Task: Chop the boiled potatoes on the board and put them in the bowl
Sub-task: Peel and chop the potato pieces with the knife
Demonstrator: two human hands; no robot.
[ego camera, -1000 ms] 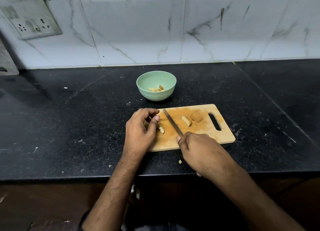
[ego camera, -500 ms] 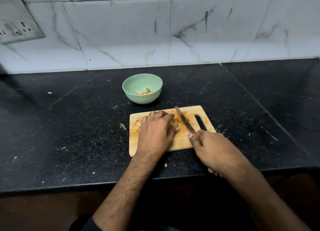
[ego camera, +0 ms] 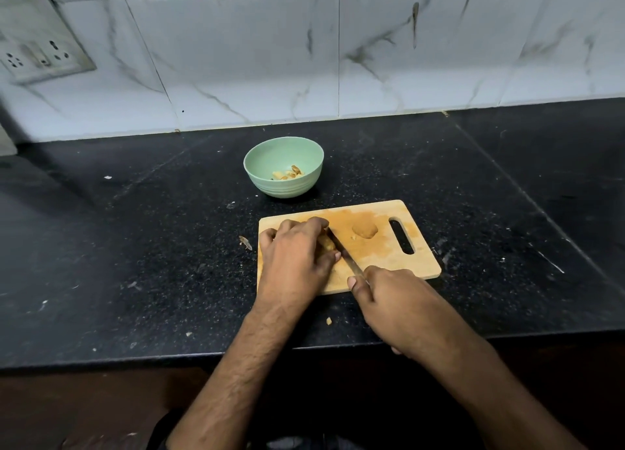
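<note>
Head view shows us at a black counter (ego camera: 135, 246) w/ the wooden board (ego camera: 382, 257) near-centre, its long axis running left-right and the handle slot at the right end. Just beyond the board's far-left corner sits the green bowl (ego camera: 283, 166), w/ a few chopped bits already in it, so the bowl lies far & slightly left of where we're cutting

Our left hand (ego camera: 297, 257) rests over the board's left half, fingers curled down round a potato piece (ego camera: 327, 243); only a sliver of it shows by the fingertips, so we can't tell its long axis. Our right hand (ego camera: 395, 301) is at the board's near edge, fingers wrapped round the knife (ego camera: 343, 253) handle. The blade runs from near-right to far-left, point aimed towards the bowl, touching the held piece just right of our left fingertips. That's the relation the coming cut turns on, we judge: blade right beside the fingers, v. little room

Another potato chunk (ego camera: 365, 230) lies uncut on the board's right half, well apart from both hands. A small scrap (ego camera: 246, 242) lies on the counter just left of the board
</note>
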